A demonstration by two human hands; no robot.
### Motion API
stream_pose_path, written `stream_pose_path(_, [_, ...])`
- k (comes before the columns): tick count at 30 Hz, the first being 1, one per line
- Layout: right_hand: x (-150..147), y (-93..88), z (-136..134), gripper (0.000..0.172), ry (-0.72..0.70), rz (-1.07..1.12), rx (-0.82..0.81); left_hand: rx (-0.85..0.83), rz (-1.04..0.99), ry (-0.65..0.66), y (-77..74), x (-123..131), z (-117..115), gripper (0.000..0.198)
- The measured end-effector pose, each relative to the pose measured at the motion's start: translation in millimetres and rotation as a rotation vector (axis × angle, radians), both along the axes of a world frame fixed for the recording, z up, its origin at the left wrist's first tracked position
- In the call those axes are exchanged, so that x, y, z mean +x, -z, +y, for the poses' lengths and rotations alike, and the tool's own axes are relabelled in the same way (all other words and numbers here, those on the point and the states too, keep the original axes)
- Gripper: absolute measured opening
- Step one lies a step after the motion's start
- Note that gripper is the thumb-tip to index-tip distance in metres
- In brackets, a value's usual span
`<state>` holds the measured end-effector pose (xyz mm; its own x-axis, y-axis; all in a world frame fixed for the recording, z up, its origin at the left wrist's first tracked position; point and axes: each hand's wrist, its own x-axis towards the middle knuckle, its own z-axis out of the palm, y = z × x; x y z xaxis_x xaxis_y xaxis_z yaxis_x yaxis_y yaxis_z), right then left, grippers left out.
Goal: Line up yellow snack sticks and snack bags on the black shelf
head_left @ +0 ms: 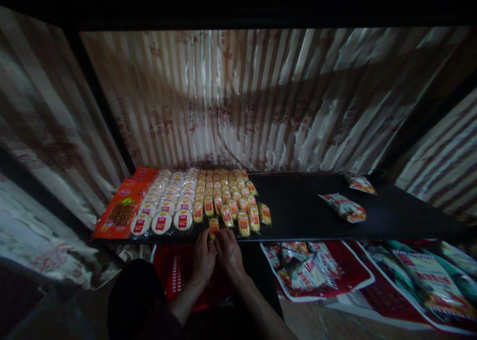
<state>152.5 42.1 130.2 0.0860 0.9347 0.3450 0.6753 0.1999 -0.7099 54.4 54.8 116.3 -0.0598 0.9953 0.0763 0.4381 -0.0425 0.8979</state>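
At the front edge of the black shelf (290,215), my left hand (204,255) and my right hand (228,250) meet around a small yellow wrapped snack cake (213,224). Both hands are closed, with fingertips at the near end of the packet; its lower part is hidden by them. Just beyond lie rows of similar yellow packets (208,206), the nearer ones on the right tilted and uneven. To their left are rows of round white wrapped biscuits (161,222) with red labels.
Flat orange snack bags (121,206) lie at the shelf's left end. Two snack bags (343,207) rest on the right part. Below stand red bags (357,275) filled with snack packets (309,268). A dark post (100,96) and striped sheeting (231,91) enclose the shelf.
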Motion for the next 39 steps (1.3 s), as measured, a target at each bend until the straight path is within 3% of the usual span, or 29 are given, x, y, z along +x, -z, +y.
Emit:
stream_pose_path(8, [-1.3,4.7,16.7,0.027,-0.028,0.155,0.107,0.1,-0.075,-0.023,-3.9,2.3,8.4,0.047])
stream_pose_path(12, [-4.6,7.6,32.3,0.032,-0.019,0.19,0.166,0.136,-0.004,-0.025,-11.8,4.0,18.6,0.048])
stream_pose_path(17, [-9.9,13.6,44.8,0.037,0.015,0.257,0.12,0.142,0.059,-0.053,-15.6,5.3,30.4,0.047])
stream_pose_path(27, [-12.4,18.2,51.5,0.036,0.0,0.305,0.077,0.158,0.135,-0.04,1.0,8.5,44.4,0.047])
stream_pose_path(33, [-13.0,15.2,52.0,0.031,-0.009,0.47,0.002,0.19,0.15,-0.021,12.7,10.4,42.2,0.048])
stream_pose_path(39, [-12.4,20.5,51.8,0.032,-0.001,0.478,0.022,0.201,0.08,-0.056,17.6,14.5,38.3,0.05])
